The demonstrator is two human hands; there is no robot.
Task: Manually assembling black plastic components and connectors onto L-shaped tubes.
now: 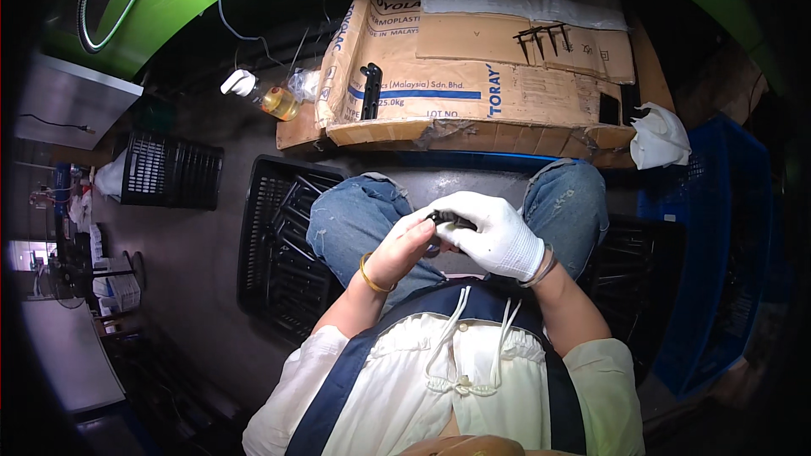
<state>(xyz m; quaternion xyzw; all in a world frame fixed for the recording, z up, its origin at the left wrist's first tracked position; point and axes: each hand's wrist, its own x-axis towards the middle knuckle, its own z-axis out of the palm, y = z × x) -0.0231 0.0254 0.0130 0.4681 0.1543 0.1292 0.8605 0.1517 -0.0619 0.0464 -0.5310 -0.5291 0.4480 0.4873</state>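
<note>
Black plastic part [448, 220] pinched between both hands (over the lap).

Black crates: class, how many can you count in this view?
3. One black crate stands apart on the floor at far left, one lies beside the left knee, one by the right knee, partly hidden by the leg. Others may be hidden in the dark edges.

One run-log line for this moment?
left hand bare, pinching small black part | right hand white-gloved, gripping it | above lap
</note>
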